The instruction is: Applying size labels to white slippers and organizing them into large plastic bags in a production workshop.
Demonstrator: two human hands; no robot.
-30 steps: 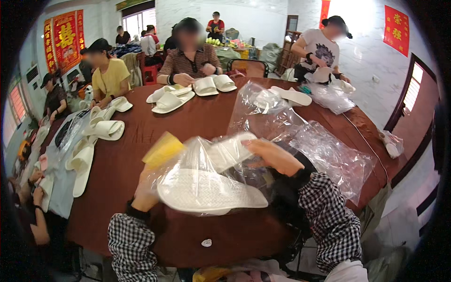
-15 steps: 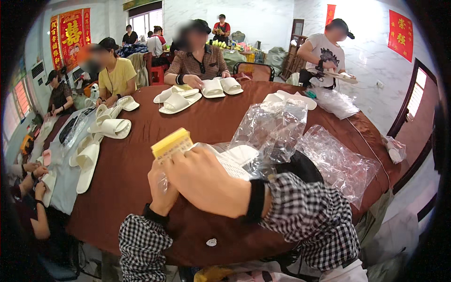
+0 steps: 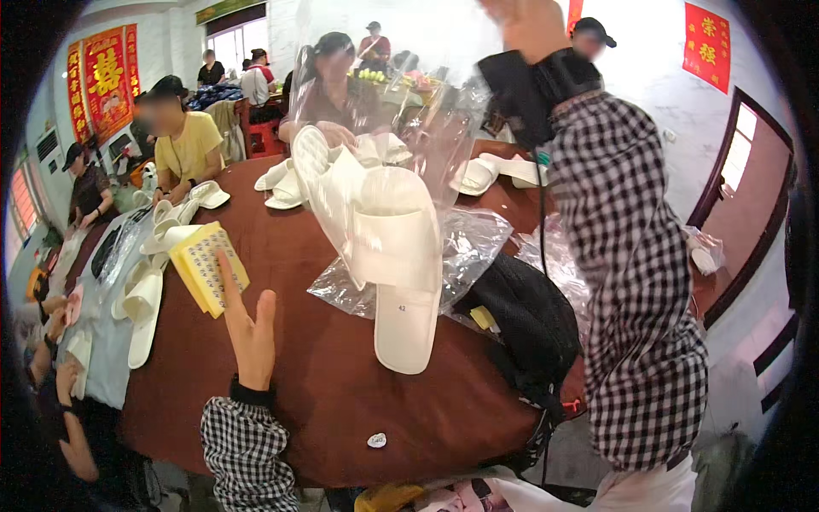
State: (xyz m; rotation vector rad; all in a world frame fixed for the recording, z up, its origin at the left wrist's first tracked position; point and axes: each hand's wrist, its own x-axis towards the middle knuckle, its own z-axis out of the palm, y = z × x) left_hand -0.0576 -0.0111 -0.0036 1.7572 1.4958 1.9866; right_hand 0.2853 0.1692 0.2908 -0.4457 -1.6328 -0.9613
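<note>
My left hand (image 3: 253, 337) grips a yellow pad of label sheets (image 3: 194, 271), index finger laid over it and thumb apart. My right hand (image 3: 531, 27) is raised to the top edge, which cuts off its fingers. From it, it appears, a clear plastic bag (image 3: 456, 141) hangs with a pair of white open-toed slippers. The front slipper (image 3: 394, 247) has its heel end down, with a small printed mark on the insole. Behind and left of it, the second slipper (image 3: 320, 175) leans tilted.
A brown-covered table (image 3: 299, 410) carries white slippers (image 3: 147, 303) along its left side, a small white sticker (image 3: 376, 440) near the front edge and a black bag (image 3: 529, 316) at right. More clear plastic (image 3: 486, 229) lies behind it. Several people sit or stand around.
My hands have parted. The left moved down and left with the yellow pad; the right swung up and away. The bagged slippers have risen from the table into an upright position.
</note>
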